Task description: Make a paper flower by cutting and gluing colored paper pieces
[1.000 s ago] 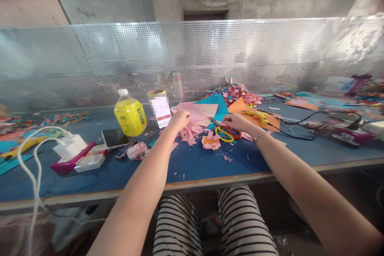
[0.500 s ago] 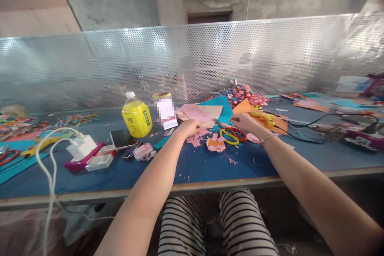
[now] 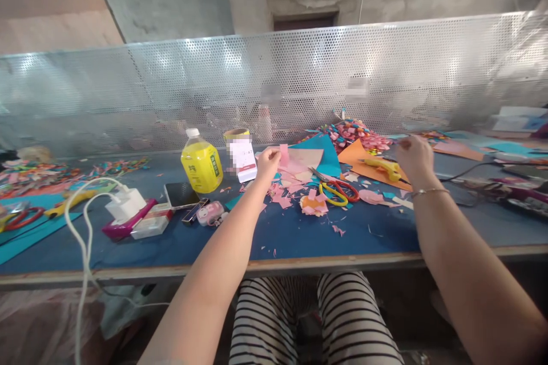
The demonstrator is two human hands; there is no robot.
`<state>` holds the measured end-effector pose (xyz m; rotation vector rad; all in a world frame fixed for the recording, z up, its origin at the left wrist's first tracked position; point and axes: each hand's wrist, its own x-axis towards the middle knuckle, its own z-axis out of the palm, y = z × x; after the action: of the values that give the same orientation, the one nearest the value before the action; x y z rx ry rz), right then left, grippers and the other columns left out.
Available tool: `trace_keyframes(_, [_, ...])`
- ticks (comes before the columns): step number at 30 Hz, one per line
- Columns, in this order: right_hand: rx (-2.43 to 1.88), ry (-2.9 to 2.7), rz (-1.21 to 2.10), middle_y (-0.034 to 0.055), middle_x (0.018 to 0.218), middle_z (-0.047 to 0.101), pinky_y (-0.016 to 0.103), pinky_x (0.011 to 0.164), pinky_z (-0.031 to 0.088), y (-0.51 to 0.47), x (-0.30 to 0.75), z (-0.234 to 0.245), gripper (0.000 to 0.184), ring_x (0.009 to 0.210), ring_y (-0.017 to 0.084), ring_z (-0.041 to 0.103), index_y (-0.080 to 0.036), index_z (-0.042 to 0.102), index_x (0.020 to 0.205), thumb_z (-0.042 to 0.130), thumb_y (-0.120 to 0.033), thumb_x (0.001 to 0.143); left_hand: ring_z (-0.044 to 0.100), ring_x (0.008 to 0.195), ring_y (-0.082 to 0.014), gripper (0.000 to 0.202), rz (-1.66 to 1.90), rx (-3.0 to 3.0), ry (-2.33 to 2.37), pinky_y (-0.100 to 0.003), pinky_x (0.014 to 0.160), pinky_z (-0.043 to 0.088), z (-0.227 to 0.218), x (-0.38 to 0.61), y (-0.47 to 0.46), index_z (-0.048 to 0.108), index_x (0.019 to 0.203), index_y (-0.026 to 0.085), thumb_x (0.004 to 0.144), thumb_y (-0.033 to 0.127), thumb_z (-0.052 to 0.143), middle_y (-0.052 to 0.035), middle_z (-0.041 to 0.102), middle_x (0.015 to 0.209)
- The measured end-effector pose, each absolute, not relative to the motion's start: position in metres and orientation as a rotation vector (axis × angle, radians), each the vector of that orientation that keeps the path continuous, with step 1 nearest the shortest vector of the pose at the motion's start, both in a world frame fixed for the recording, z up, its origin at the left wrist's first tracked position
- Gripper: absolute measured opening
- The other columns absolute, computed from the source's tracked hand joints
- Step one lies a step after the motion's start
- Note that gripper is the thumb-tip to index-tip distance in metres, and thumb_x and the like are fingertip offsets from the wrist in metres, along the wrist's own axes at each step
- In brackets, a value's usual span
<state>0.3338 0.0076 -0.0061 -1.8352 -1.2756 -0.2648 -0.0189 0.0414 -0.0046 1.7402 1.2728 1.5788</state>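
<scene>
My left hand (image 3: 269,162) pinches a small pink paper strip (image 3: 283,154), held up over the larger pink sheet (image 3: 306,158). To the right, my right hand (image 3: 415,155) is raised with curled fingers; whatever they hold, if anything, is hidden. Just left of it, a yellow glue gun (image 3: 387,170) lies on orange paper (image 3: 353,154). Scissors with red and yellow handles (image 3: 338,193) lie between my hands. Beside them is a round orange-and-pink paper piece (image 3: 314,205). Pink scraps (image 3: 282,197) are scattered below my left hand.
A bottle of yellow liquid (image 3: 201,165) and a white phone-like display (image 3: 243,161) stand left. A purple power strip (image 3: 128,219) with white cables is farther left. Behind, a paper-scrap heap (image 3: 357,136) lies against the perforated metal screen (image 3: 192,85). The table edge (image 3: 299,264) runs in front.
My right hand has moved right, away from the scissors and past the glue gun. My left hand has risen slightly, with a pink strip now showing at its fingertips. The view has shifted a little.
</scene>
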Motion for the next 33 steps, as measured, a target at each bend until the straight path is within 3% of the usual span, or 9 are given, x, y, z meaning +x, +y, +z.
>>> trace_keyframes(5, [-1.975, -1.125, -0.173, 0.0223, 0.092, 0.055, 0.04, 0.071, 0.036, 0.014, 0.365, -0.018, 0.023, 0.092, 0.033, 0.049, -0.012, 0.057, 0.085, 0.048, -0.015, 0.063, 0.048, 0.051, -0.0092, 0.005, 1.502, 1.649, 1.215, -0.022, 0.054, 0.041, -0.007, -0.017, 0.041, 0.051, 0.061, 0.016, 0.065, 0.018, 0.048, 0.003, 0.049, 0.053])
trace_keyframes(10, [-1.608, -1.47, -0.278, 0.0138, 0.081, 0.059, 0.033, 0.076, 0.038, 0.011, 0.297, -0.013, 0.014, 0.086, 0.022, 0.052, -0.015, 0.055, 0.073, 0.041, -0.014, 0.071, 0.047, 0.052, -0.0085, 0.004, 1.498, 1.706, 1.156, -0.022, 0.056, 0.04, -0.003, -0.011, 0.033, 0.053, 0.061, 0.015, 0.059, 0.013, 0.049, 0.003, 0.051, 0.055])
trace_keyframes(13, [-1.328, -1.763, -0.067, 0.0078, 0.081, 0.06, 0.028, 0.068, 0.042, 0.003, 0.228, -0.011, 0.015, 0.074, 0.015, 0.055, -0.015, 0.056, 0.082, 0.045, -0.024, 0.076, 0.05, 0.057, -0.0096, 0.005, 1.502, 1.707, 1.135, -0.024, 0.06, 0.041, 0.0, -0.007, 0.028, 0.054, 0.063, 0.015, 0.058, 0.013, 0.053, 0.0019, 0.053, 0.059])
trace_keyframes(18, [-1.356, -2.005, 0.254, 0.0108, 0.093, 0.061, 0.025, 0.068, 0.043, 0.012, 0.144, -0.001, 0.038, 0.079, 0.016, 0.056, -0.012, 0.055, 0.096, 0.061, -0.035, 0.068, 0.052, 0.061, -0.0109, 0.006, 1.537, 1.601, 1.177, -0.024, 0.063, 0.042, 0.0, -0.008, 0.029, 0.055, 0.06, 0.015, 0.056, 0.013, 0.058, 0.0009, 0.055, 0.06])
trace_keyframes(24, [-1.22, -1.974, 0.754, 0.0028, 0.068, 0.06, 0.018, 0.053, 0.038, 0.044, 0.111, 0.015, 0.01, 0.061, 0.009, 0.053, -0.013, 0.059, 0.07, 0.053, -0.02, 0.07, 0.052, 0.055, -0.0088, 0.011, 1.531, 1.279, 1.048, -0.022, 0.057, 0.039, -0.004, -0.015, 0.036, 0.058, 0.062, 0.015, 0.054, 0.02, 0.064, 0.0021, 0.056, 0.058])
trace_keyframes(33, [-1.011, -1.945, 0.959, -0.0016, 0.063, 0.054, 0.016, 0.047, 0.035, 0.044, 0.104, 0.002, 0.013, 0.055, 0.006, 0.046, -0.015, 0.058, 0.071, 0.049, -0.024, 0.068, 0.051, 0.051, -0.0081, 0.015, 1.587, 1.072, 0.938, -0.019, 0.049, 0.037, -0.004, -0.022, 0.042, 0.056, 0.057, 0.017, 0.048, 0.019, 0.068, 0.0033, 0.054, 0.052])
